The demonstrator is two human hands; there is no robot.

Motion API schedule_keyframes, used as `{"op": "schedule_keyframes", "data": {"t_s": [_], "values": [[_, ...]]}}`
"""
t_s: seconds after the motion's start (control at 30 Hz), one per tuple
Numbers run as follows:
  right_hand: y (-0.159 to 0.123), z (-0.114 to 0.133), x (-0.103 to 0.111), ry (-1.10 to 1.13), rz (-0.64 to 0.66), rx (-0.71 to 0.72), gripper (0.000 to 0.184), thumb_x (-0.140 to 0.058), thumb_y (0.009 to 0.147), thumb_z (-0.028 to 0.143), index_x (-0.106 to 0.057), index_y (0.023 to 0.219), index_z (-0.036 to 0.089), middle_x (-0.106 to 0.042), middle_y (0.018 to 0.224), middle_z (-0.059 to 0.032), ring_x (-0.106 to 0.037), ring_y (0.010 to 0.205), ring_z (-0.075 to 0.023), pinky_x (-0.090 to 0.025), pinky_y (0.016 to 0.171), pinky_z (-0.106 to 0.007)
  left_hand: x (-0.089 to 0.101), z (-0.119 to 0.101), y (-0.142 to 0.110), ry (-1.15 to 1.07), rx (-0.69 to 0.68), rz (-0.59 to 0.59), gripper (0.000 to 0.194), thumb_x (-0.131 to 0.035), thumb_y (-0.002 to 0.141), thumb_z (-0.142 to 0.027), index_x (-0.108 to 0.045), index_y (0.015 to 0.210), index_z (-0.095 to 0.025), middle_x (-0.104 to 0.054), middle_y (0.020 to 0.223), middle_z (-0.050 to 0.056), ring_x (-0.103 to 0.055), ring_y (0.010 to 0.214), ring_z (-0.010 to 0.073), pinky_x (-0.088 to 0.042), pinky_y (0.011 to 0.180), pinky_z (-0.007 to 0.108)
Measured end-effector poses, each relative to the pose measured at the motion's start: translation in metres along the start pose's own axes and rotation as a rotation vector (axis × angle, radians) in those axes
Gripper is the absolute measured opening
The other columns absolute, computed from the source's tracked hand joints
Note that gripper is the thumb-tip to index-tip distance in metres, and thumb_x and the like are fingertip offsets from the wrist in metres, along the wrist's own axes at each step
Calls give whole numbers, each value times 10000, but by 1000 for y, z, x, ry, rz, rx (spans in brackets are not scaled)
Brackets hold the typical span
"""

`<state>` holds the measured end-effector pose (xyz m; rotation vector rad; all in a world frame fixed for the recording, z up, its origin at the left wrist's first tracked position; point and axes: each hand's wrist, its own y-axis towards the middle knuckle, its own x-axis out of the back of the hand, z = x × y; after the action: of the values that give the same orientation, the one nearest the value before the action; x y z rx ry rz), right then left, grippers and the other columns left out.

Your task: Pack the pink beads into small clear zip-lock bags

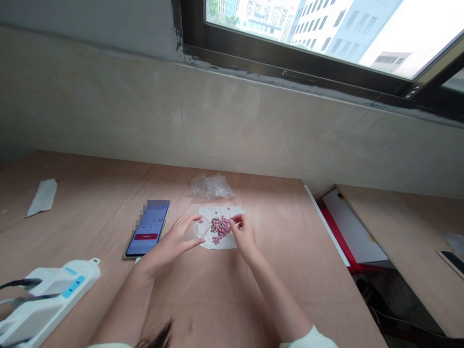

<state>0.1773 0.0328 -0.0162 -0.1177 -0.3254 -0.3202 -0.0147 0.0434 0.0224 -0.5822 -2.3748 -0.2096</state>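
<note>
My left hand [177, 239] holds a small clear plastic bag [200, 227] open between thumb and fingers, just left of a white paper sheet [226, 240] on the wooden table. A pile of small pink beads [220, 227] with a few dark ones lies on the sheet. My right hand [243, 233] rests at the pile's right edge, its fingertips pinched together on a bead or beads too small to make out.
A phone [148, 234] showing a timer lies left of my left hand. Empty clear bags [213, 186] sit behind the sheet. A white power strip [47, 299] is at the near left, a folded paper [42, 196] far left. The table edge [326, 232] drops off right.
</note>
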Motion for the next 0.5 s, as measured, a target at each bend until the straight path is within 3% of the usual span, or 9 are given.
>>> {"op": "schedule_keyframes", "data": {"t_s": [0.07,0.2,0.37,0.5], "values": [[11,-17,7,-244,-141,69,56,-509,634,170,-506,690,176,-523,764,-71,-468,735,-182,-362,699,-322,-4,4,4,29,1,-11,430,-536,693,-371,-440,1081,-216,-509,1115,61,-415,1092,215,-301,937,347],[21,-38,15,-449,-85,130,74,-452,671,136,-512,656,177,-515,758,-80,-464,759,-196,-360,701,-320,-12,10,5,57,14,1,413,-536,694,-357,-448,1070,-210,-503,1106,68,-408,1078,223,-300,925,366],[11,-24,13,-339,-66,140,88,-442,710,179,-527,690,164,-560,738,-67,-485,726,-176,-370,697,-307,-21,11,6,88,20,19,407,-555,676,-338,-470,1046,-190,-522,1074,74,-409,1054,237,-306,906,372],[-8,7,-6,-138,143,216,71,-481,705,207,-539,734,178,-585,751,-41,-501,725,-154,-390,668,-275,-24,6,8,91,44,13,420,-545,677,-317,-461,1066,-183,-506,1105,81,-416,1049,240,-312,895,368]]}}
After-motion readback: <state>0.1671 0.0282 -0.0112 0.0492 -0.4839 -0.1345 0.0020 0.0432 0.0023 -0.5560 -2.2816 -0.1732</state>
